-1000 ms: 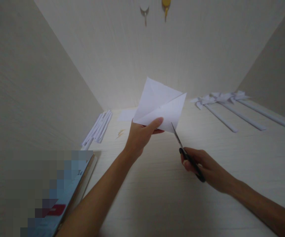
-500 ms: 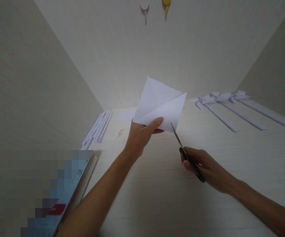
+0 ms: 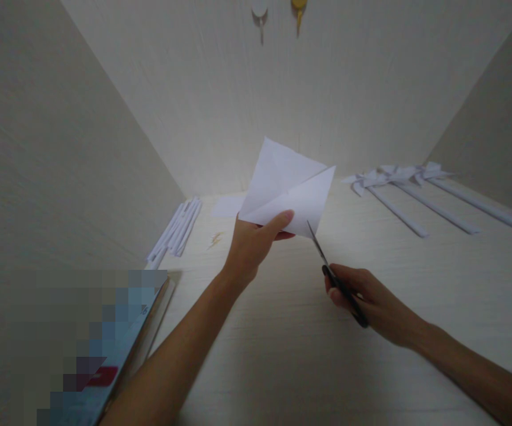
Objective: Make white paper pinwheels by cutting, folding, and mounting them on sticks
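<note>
Nothing had moved since the earlier frames: the left hand (image 3: 251, 245) stayed pinched on the folded paper (image 3: 289, 189), held above the table (image 3: 282, 343). The right hand (image 3: 366, 299) remained closed around scissors (image 3: 333, 275), blade tips touching the paper's lower edge. Cutting appeared stalled.

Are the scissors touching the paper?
Touching. The head view shows the scissors tip meeting the lower edge of the folded paper, with no gap visible.
</note>
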`<move>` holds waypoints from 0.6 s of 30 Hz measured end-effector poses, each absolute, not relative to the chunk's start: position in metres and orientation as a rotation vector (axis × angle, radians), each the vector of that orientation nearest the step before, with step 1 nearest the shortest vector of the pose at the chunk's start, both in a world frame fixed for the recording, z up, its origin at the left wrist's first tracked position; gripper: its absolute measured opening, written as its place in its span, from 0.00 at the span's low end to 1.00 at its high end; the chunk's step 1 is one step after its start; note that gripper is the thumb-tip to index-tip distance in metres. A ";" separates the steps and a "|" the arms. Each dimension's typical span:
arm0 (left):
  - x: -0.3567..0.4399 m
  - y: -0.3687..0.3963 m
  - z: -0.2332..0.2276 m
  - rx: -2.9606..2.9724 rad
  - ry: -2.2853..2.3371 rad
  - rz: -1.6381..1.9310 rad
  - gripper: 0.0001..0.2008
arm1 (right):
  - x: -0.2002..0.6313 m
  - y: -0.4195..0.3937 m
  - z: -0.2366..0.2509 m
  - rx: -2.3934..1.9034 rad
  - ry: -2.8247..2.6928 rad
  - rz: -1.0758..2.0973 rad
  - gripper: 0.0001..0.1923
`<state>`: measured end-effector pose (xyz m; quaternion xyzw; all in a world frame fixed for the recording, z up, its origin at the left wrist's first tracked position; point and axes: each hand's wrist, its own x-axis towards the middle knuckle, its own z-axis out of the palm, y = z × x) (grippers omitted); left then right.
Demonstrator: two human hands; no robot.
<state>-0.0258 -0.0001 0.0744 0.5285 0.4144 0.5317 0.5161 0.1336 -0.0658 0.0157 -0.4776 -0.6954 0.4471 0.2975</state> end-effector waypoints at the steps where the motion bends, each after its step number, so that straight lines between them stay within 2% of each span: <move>1: -0.026 0.000 0.074 1.268 0.992 1.277 0.20 | 0.134 -0.066 0.016 -1.268 -1.849 1.186 0.15; 18: -0.025 0.000 0.074 1.278 1.005 1.294 0.19 | 0.134 -0.066 0.015 -1.264 -1.853 1.188 0.15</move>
